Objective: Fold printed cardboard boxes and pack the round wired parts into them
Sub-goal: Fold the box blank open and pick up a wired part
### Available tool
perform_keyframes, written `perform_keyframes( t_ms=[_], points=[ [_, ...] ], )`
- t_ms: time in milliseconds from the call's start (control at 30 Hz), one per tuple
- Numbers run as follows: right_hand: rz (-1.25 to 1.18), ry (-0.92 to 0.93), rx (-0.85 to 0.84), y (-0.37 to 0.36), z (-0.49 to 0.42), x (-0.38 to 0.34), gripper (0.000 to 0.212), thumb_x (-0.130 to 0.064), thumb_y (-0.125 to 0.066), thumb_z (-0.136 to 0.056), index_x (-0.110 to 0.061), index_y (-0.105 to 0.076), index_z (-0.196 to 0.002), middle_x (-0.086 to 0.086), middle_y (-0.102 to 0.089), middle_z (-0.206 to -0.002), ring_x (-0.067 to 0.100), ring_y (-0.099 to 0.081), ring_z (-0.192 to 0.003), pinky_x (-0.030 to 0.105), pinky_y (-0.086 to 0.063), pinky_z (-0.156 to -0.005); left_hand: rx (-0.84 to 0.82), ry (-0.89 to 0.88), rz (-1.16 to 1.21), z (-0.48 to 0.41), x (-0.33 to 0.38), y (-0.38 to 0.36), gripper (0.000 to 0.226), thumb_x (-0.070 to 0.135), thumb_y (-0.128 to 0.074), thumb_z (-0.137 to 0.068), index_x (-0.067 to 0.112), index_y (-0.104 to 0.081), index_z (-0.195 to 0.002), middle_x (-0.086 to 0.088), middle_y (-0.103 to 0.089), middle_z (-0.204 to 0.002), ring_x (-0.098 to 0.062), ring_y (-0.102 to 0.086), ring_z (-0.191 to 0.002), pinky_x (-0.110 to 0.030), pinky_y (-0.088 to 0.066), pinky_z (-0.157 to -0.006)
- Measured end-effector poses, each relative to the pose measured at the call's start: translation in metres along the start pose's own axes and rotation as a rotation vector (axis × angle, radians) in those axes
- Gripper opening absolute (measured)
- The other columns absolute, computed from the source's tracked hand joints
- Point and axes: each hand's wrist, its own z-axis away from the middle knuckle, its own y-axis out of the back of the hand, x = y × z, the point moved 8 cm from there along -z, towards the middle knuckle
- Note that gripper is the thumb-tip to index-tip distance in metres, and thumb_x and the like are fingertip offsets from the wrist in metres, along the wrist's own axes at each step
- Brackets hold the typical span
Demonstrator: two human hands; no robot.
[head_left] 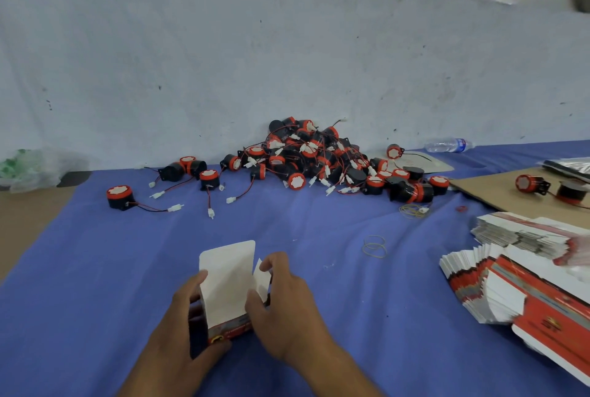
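Note:
A small printed cardboard box [227,288] with red sides and white flaps stands open at the near middle of the blue cloth. My left hand [188,317] grips its left side, thumb under the red front. My right hand [284,297] holds the right side and pinches the small side flap. The large top flap stands upright. A pile of round black-and-red wired parts [306,157] lies against the back wall. One loose part [120,197] sits at the left, with others scattered between.
Stacks of flat printed boxes [510,275] fan out at the right. Behind them a brown cardboard sheet [498,192] carries two more parts. Rubber bands [375,246] lie on the blue cloth [95,269]. A water bottle [448,144] lies at the back right, a crumpled plastic bag [32,170] at the far left.

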Motion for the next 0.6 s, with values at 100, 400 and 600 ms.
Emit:
perform_keyframes(
  t_ms=[100,400,600],
  points=[
    [-0.029,-0.002,0.000,0.000,0.000,0.001,0.027,-0.036,-0.051,-0.092,-0.042,-0.026,-0.101,-0.010,-0.050,-0.082,0.014,-0.047,-0.071,0.029,-0.041,-0.064,0.069,0.004,0.153,-0.002,-0.005,0.005,0.097,-0.011,-0.084,-0.063,0.055,-0.044,-0.123,0.015,-0.062,-0.120,-0.007,-0.064,-0.108,-0.010,-0.052,-0.080],
    [-0.203,-0.055,-0.073,0.001,-0.029,0.013,0.046,-0.068,-0.053,-0.086,-0.041,-0.039,-0.121,-0.018,-0.058,-0.112,-0.001,-0.061,-0.091,0.020,-0.052,-0.078,0.168,0.159,0.456,-0.005,-0.015,0.017,0.067,-0.013,-0.071,-0.076,0.042,-0.057,-0.111,0.005,-0.073,-0.102,-0.010,-0.071,-0.089,-0.017,-0.057,-0.066],
    [0.429,-0.228,0.128,0.094,-0.134,0.114,0.062,-0.040,-0.058,-0.094,-0.012,-0.034,-0.145,0.018,-0.025,-0.153,0.036,-0.028,-0.137,0.038,-0.028,-0.111,0.178,0.193,0.453,-0.010,-0.013,0.013,0.065,-0.018,-0.072,-0.072,0.033,-0.056,-0.108,0.014,-0.073,-0.098,-0.005,-0.072,-0.084,-0.013,-0.055,-0.055]
  ],
)
